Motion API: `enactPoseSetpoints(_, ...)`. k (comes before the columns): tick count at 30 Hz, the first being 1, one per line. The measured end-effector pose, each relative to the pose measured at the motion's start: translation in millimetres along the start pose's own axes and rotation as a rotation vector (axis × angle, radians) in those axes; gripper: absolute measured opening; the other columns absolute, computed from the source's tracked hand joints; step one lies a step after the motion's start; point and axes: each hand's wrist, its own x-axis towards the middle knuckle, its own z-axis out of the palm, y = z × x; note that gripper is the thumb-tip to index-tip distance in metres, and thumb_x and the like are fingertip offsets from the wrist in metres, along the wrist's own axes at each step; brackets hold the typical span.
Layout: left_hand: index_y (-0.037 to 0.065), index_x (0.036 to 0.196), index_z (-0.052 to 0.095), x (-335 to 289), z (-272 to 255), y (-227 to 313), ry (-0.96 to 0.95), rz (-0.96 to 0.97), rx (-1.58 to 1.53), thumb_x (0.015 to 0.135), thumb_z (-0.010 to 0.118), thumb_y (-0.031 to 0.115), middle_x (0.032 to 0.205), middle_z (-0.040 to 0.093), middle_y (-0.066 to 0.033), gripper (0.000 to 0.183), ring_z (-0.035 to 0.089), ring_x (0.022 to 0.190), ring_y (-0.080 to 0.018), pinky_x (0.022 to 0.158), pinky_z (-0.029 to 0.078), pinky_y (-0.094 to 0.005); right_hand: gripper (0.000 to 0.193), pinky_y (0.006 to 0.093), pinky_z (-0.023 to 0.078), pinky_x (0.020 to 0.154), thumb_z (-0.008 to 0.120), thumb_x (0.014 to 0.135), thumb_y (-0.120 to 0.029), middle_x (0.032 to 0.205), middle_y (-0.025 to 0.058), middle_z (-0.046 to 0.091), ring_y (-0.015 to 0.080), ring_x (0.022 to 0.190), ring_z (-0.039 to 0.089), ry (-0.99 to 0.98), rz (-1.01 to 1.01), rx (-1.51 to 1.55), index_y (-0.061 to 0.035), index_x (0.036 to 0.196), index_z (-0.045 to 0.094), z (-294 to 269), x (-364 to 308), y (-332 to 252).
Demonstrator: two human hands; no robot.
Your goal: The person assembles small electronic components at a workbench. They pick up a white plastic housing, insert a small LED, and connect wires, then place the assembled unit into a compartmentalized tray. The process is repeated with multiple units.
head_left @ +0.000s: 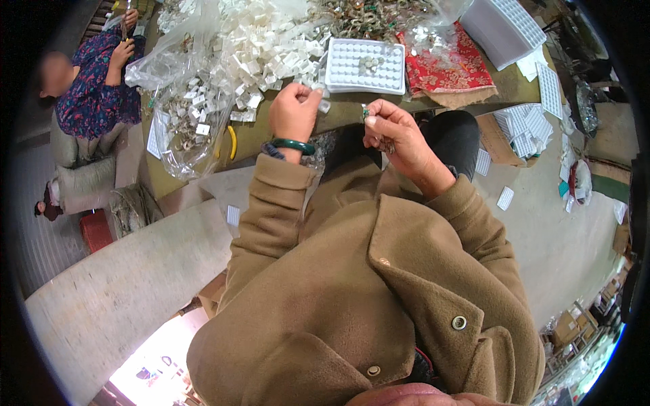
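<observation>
My left hand (295,112), a dark green bangle at its wrist, is at the table's near edge with thumb and fingers pinched together. A small whitish, see-through piece (323,106) shows by its fingertips; I cannot tell what it is. Across from it, my right hand (401,135) is closed on a small green and metallic trinket (366,113), with more small metal bits under its curled fingers. Just beyond both hands lies a white compartment tray (365,88), with a few small pale pieces in its middle.
Small white tags or boxes (261,51) are heaped beyond my left hand. A clear plastic bag (179,145) and a yellow-handled tool (232,142) lie left. Red patterned cloth (450,68), stacked trays (501,34) and a carton (497,139) are right. A person (95,88) sits left.
</observation>
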Motion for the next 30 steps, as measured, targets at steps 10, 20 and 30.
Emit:
enactPoseSetpoints(10,0.004,0.100,0.057,16,-43,6,-0.072,-0.298,-0.681,0.091,0.060,0.011,0.089,0.071,-0.0080,0.012,0.059,0.059,-0.0050,0.047,0.044,-0.0177,0.007,0.0251,0.043,0.061,0.059,0.092,-0.005,0.071,-0.0025,0.051,0.0084,0.061,0.050,0.053,0.003,-0.095,-0.0077,0.095,0.054,13,12,-21)
enactPoseSetpoints(20,0.009,0.094,0.062,-13,-56,48,-0.491,-0.238,-0.847,0.092,0.060,0.015,0.090,0.065,0.0009,0.007,0.058,0.071,-0.0046,0.058,0.043,-0.0185,0.009,0.0206,0.036,0.053,0.066,0.089,-0.011,0.070,-0.0059,0.052,0.0021,0.062,0.046,-0.021,-0.341,-0.829,-0.0048,0.089,0.060,41,35,-59)
enactPoseSetpoints(30,0.002,0.114,0.056,-19,-28,45,-0.475,0.012,-1.148,0.095,0.060,0.010,0.102,0.063,-0.0026,0.020,0.061,0.088,-0.0081,0.076,0.051,-0.0229,0.005,0.0212,0.041,0.055,0.060,0.092,-0.009,0.071,-0.0020,0.056,0.0056,0.060,0.051,0.086,-0.197,-0.308,-0.0053,0.095,0.058,40,35,-31)
